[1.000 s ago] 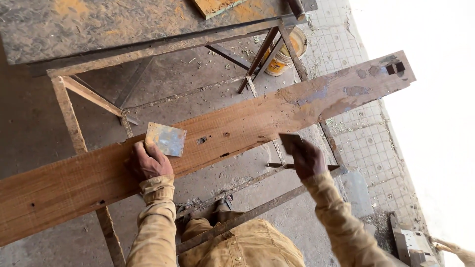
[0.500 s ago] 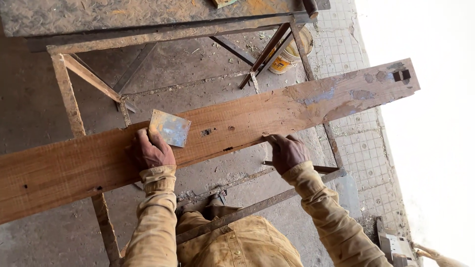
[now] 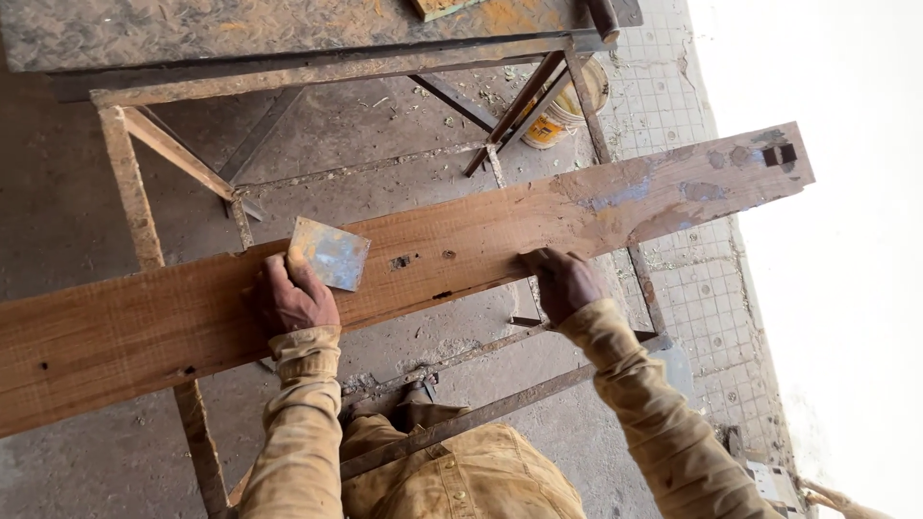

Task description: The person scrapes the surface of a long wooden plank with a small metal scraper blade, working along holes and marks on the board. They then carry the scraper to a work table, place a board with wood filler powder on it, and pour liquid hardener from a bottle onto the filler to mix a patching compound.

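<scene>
While a long wooden plank lies across a rusty metal frame, both hands grip its near edge; the left hand curls its fingers over the wood, pinning a small square metal plate just beyond them; the right hand clamps the edge, fingers close together.
</scene>
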